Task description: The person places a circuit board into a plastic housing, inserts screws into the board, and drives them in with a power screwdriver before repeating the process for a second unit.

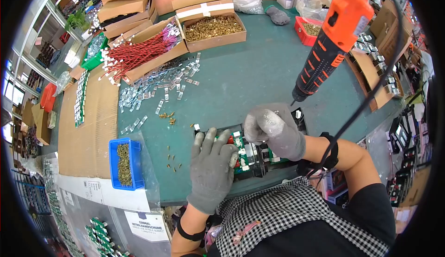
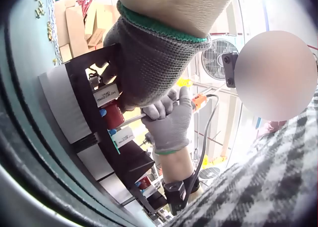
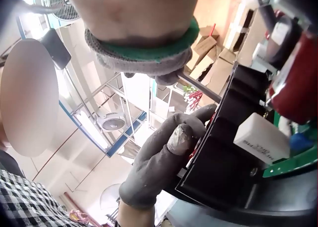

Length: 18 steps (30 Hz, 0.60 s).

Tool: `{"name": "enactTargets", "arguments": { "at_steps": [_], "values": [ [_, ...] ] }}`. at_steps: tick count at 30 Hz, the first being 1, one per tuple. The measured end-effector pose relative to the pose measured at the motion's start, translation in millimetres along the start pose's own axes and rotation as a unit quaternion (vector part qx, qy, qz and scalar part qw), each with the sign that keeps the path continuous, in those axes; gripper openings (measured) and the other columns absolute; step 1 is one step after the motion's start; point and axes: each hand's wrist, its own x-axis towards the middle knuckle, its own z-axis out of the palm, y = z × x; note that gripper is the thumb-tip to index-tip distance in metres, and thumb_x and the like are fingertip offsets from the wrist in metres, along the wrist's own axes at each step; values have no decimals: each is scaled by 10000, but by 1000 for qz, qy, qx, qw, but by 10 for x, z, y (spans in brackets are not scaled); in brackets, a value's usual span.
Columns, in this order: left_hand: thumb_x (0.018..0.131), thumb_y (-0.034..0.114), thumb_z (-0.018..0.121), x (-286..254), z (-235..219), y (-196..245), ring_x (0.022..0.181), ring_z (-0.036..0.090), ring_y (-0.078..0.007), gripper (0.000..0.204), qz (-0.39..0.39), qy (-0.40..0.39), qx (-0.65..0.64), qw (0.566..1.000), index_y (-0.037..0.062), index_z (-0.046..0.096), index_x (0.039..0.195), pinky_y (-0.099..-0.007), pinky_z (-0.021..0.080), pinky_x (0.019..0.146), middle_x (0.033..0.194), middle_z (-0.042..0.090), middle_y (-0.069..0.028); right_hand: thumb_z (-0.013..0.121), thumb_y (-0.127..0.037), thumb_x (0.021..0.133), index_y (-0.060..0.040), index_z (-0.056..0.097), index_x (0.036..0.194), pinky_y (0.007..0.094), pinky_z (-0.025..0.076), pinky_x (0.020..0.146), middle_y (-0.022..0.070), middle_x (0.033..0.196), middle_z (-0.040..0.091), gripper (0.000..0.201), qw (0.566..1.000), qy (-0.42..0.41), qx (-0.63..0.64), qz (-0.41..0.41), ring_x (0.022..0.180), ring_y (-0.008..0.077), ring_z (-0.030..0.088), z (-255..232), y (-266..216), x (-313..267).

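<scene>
In the head view, a black plastic housing lies at the table's near edge. It carries a green circuit board with red and white parts. My gloved left hand rests over the housing's left end, fingers mostly extended and thumb near the board. Beside it, my gloved right hand is curled above the housing. From that hand a thin metal rod points down to the housing in the right wrist view; its grip end is hidden in the glove. White blocks stand on the board.
An orange-black electric screwdriver hangs above the table, its cable looping right. Loose screws lie left of the housing, near a blue screw bin. Metal strips, red wires and a carton of brass parts are farther back.
</scene>
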Motion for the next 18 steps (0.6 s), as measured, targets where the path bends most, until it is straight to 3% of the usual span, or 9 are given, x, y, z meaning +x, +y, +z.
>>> {"name": "enactTargets", "arguments": {
  "at_steps": [1, 3, 5, 6, 7, 11, 13, 15, 18],
  "values": [
    [798, 97, 636, -1, 1, -13, 1230, 512, -353, 250, 3, -4, -6, 1000, 61, 622, 1045, -531, 336, 1089, 1228, 605, -144, 514, -304, 962, -11, 630, 804, 304, 447, 589, 59, 718, 609, 352, 1000, -5, -10, -5, 638, 145, 552, 13, 13, 16],
    [788, 108, 649, -11, 21, -41, 1224, 516, -351, 295, 7, -13, -17, 1000, 51, 621, 1076, -531, 339, 1086, 1211, 610, -143, 500, -364, 979, -10, 616, 791, 319, 456, 571, 77, 710, 613, 417, 966, -70, -171, -183, 630, 162, 563, 158, 117, 134],
    [775, 104, 660, -118, 196, -84, 1210, 523, -344, 336, 5, 39, -20, 999, 38, 612, 1101, -528, 347, 1081, 1197, 611, -144, 487, -389, 988, -10, 608, 785, 335, 466, 572, 87, 698, 613, 446, 920, -145, -290, -220, 633, 172, 575, 324, 155, 257],
    [769, 102, 665, -203, 306, -112, 1203, 527, -341, 357, 6, 64, -22, 998, 31, 608, 1114, -526, 350, 1078, 1190, 612, -145, 480, -383, 989, -12, 607, 785, 343, 471, 582, 87, 690, 612, 442, 909, -190, -331, -167, 640, 174, 582, 396, 110, 322],
    [762, 98, 672, -203, 278, -76, 1175, 547, -314, 378, -82, 21, -62, 994, 23, 602, 1126, -512, 359, 1078, 1177, 618, -145, 474, -378, 990, -13, 606, 786, 350, 476, 592, 87, 682, 610, 438, 893, -233, -369, -113, 646, 176, 589, 423, 56, 354],
    [752, 72, 646, 10, 25, -20, 1042, 568, -348, 305, 4, -54, -5, 999, 46, 601, 1052, -520, 356, 1075, 997, 593, -153, 431, -330, 994, -7, 623, 818, 312, 470, 591, 79, 673, 610, 415, 971, -94, -170, 140, 659, 169, 593, 229, -239, 386],
    [783, 75, 632, 20, 29, 8, 1140, 560, -306, 253, -1, -49, 20, 999, 52, 609, 1034, -503, 359, 1082, 1122, 619, -136, 490, -328, 953, -4, 624, 954, 361, 493, 638, 153, 786, 634, 351, 964, -143, -219, 52, 697, 258, 632, 54, -175, 233],
    [807, 83, 622, 15, 40, -7, 1195, 553, -283, 209, 2, -36, 30, 999, 55, 611, 1014, -495, 361, 1085, 1198, 629, -126, 524, -272, 916, -5, 614, 992, 395, 495, 657, 171, 838, 635, 292, 937, -153, -282, -139, 709, 313, 637, 3, 22, 22],
    [833, 104, 613, 13, 77, -6, 1207, 548, -277, 161, 17, -19, 24, 999, 55, 608, 986, -493, 364, 1081, 1230, 622, -118, 529, -153, 891, -31, 562, 864, 403, 452, 603, 110, 740, 559, 129, 845, -17, -412, -341, 633, 297, 562, -39, 411, -100]
  ]
}}
